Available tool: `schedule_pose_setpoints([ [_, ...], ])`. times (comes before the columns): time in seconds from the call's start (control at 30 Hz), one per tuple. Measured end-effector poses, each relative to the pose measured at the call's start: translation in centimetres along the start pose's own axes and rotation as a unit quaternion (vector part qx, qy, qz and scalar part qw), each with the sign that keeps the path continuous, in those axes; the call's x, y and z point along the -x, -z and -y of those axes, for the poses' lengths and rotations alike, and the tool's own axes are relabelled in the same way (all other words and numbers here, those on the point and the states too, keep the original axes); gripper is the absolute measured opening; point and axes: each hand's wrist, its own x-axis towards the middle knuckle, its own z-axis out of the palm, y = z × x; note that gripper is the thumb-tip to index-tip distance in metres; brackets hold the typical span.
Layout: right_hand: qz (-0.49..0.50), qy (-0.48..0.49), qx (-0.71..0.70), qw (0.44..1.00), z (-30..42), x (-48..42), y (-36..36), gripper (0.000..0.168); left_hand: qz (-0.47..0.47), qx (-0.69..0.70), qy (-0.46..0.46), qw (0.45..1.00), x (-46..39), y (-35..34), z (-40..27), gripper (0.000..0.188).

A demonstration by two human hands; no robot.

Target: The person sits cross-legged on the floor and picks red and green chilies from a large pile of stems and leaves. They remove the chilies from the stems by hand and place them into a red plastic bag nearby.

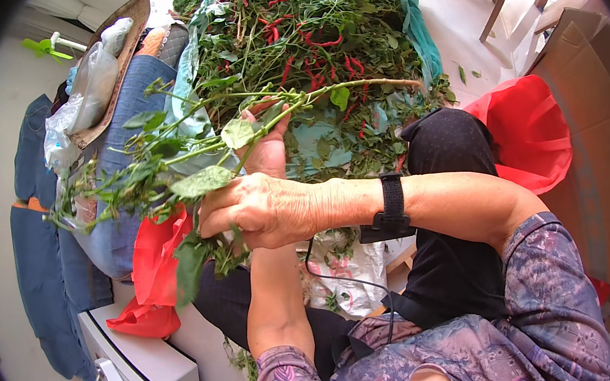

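Observation:
A leafy chili pepper plant (268, 123) lies across my hands, its brown root end to the right and its wilted leaf tips to the left. My left hand (267, 149) supports its green stems from below, with the stems against the fingers. In front of it crosses my right hand (256, 211), fingers curled around leaves of the lower branches. Some green leaves (191, 267) hang under that fist. Beyond my hands rises a large heap of pulled chili plants (308, 30) with several red chilies (323, 39) among the stems.
The heap rests on a teal cloth (416, 22). Red bags stand at left (159, 260) and right (532, 134). A cardboard box (590, 144) is at right. A blue-covered seat (130, 137) and a grey cabinet (141, 347) flank the left. A white sack (349, 268) lies below my right forearm.

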Motion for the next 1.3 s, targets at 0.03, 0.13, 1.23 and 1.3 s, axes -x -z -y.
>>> schedule_pose_setpoints([
  [0.03, 0.011, 0.011, -0.008, 1.0, 0.3, -0.1, -0.2, 0.038, 0.002, -0.027, -0.023, 0.999, 0.3, -0.4, -0.4, 0.032],
  [0.13, 0.03, 0.057, -0.005, 0.998, 1.3, 0.0, -0.3, 0.034, 0.01, -0.007, -0.041, 0.999, 0.3, -0.3, -2.1, 0.032],
  [1.23, 0.181, 0.002, 0.163, 0.97, 1.4, 0.3, 0.2, 0.016, 0.005, -0.024, -0.298, 0.954, 22.7, -2.7, -29.0, 0.048],
  [1.3, 0.186, -0.014, 0.161, 0.969, 1.0, 0.7, 0.2, 0.015, -0.004, -0.029, -0.313, 0.949, 24.1, -1.9, -29.8, 0.048],
])
